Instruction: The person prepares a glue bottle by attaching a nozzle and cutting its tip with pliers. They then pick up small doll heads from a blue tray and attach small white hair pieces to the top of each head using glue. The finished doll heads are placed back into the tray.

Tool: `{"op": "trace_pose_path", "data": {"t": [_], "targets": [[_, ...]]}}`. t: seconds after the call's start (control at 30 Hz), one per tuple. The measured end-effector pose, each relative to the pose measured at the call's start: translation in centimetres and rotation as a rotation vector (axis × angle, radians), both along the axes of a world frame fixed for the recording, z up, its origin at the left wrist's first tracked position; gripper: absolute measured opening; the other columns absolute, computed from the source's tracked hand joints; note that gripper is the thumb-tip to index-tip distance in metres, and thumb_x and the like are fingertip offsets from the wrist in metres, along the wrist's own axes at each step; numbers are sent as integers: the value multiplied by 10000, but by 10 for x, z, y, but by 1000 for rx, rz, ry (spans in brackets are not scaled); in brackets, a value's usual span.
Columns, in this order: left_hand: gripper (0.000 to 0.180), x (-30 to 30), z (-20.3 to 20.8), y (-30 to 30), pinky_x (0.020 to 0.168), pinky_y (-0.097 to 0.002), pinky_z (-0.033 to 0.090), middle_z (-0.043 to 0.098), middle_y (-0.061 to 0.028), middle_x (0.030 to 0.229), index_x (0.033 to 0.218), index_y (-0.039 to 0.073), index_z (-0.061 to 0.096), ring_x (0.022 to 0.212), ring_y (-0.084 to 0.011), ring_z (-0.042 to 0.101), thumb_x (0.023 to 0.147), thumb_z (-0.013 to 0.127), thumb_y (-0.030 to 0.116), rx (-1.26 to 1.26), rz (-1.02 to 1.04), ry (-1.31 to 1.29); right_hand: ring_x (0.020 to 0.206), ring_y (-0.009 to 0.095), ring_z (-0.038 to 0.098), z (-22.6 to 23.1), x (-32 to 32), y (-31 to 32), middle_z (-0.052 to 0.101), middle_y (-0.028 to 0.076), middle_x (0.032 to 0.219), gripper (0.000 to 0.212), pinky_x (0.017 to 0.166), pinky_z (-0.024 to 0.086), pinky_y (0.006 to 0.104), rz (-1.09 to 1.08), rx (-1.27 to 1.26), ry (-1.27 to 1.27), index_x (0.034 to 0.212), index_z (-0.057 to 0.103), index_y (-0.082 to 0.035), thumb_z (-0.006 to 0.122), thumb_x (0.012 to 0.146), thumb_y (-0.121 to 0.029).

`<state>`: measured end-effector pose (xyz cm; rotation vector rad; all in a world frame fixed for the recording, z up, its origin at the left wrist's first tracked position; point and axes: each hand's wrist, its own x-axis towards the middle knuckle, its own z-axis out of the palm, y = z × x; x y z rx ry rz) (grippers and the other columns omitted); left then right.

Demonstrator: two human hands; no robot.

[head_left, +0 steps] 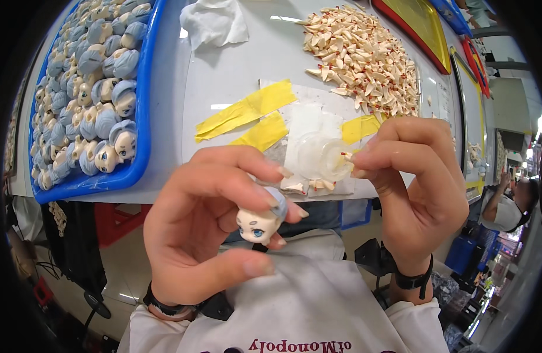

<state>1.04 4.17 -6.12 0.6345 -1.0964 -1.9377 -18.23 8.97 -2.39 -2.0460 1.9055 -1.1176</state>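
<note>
Head view: I look down on two hands, apart from each other, at the counter's (168,88) near edge.
Left hand (186,235): fingers closed around a blue-haired doll head (258,225), raised, its face showing.
Right hand (421,176): thumb and finger pinch a small red-tipped piece (347,156) beside a clear round dish (319,154).
Blue tray (143,112): left, crowded with similar heads.
Cream pile (359,56): far right, many red-tipped pieces.
Between: yellow tape (247,112) strips; white cloth (215,25) farther off.
In my way: the right hand hides part of one tape strip.
</note>
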Motion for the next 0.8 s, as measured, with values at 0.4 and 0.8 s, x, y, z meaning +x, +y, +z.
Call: {"op": "trace_pose_path", "data": {"t": [0.4,0.8], "targets": [[461,-10,1,2,528,-222,483,542,-137,915,992,42,493,695,-190,603,744,735,347,-108,69,7,738,166,503,3,1,-2,565,89,801,161,645,391,254,19,-55,22,782,606,-4,662,655,77],[511,-22,17,15,740,-280,463,572,-154,909,1030,-6,494,839,-194,580,746,734,344,49,104,2,741,121,487,5,33,16,511,112,830,183,641,390,203,61,-47,-612,826,558,-34,711,753,-102]]}}
